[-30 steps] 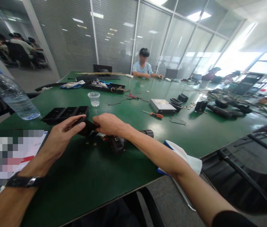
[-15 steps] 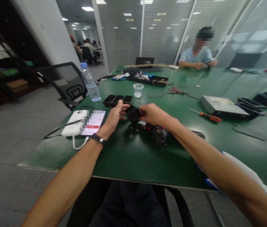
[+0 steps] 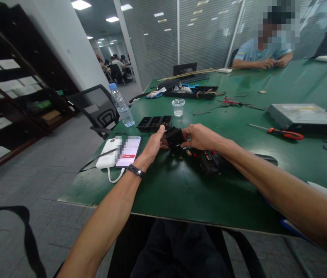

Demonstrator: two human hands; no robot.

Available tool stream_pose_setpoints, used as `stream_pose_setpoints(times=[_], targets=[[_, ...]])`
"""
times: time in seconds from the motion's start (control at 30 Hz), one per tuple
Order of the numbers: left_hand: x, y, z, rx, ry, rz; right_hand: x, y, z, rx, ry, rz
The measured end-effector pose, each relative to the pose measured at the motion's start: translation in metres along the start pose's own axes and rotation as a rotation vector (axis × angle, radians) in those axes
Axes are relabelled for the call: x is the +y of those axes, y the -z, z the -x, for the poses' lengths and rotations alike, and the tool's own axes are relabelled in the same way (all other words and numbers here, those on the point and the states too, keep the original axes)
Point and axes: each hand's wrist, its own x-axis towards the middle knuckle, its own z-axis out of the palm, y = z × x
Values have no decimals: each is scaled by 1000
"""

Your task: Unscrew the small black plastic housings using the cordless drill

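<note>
Between my two hands, just above the table, is a small black box-like part [image 3: 174,138]. My left hand [image 3: 154,144] has its fingers round the left side of the part, with the thumb raised. From the right, my right hand [image 3: 197,136] pinches the part's edge. Small brass-coloured pieces [image 3: 180,157] lie on the green table [image 3: 163,193] below. A black tool with red details [image 3: 209,161] rests beneath my right forearm. Behind my left hand stands a black tray with three compartments [image 3: 155,123].
A clear cup [image 3: 178,107], water bottle [image 3: 122,106], white power bank [image 3: 108,153] and phone [image 3: 129,151] stand or lie nearby. On the right are an orange-handled screwdriver [image 3: 289,134] and a metal box [image 3: 305,116]. Across the table sits a person [image 3: 260,54].
The view has swung, so most things appear farther right or left of their former framing. The black part has turned between my hands, which both still hold it.
</note>
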Motion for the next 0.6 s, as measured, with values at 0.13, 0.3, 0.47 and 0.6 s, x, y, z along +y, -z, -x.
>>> stream_pose_setpoints(times=[0.13,0.3,0.47,0.6], targets=[[0,-2,0,-13,-5,0,0,1,1,34,21,-29],[-2,-1,-2,-56,-49,-64,-1,0,1,26,11,-31],[-2,1,-2,-40,-23,-42,0,0,0,6,-20,-65],[0,0,0,-69,1,-8,3,-1,-2,-7,-53,-121]])
